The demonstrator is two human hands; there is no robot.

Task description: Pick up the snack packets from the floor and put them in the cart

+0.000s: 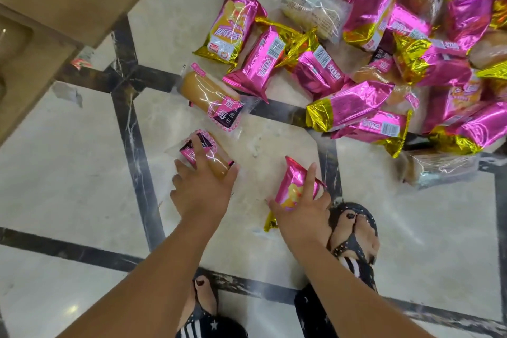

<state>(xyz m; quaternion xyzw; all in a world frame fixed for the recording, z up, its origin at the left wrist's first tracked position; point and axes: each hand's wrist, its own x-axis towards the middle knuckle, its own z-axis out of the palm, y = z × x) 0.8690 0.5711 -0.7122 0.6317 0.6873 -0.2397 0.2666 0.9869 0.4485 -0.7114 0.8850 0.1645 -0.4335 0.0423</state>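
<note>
I see my left hand [201, 189] low over the marble floor [82, 173], fingers spread and curled round a clear-wrapped bread packet [216, 162]. My right hand [301, 217] grips a pink foil snack packet [292, 181] beside my sandalled foot [354, 230]. The heap of packets [384, 63] lies on the floor beyond both hands.

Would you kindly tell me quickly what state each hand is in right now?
Left hand: closed, gripping the clear bread packet.
Right hand: closed, gripping a pink foil snack packet.
</note>
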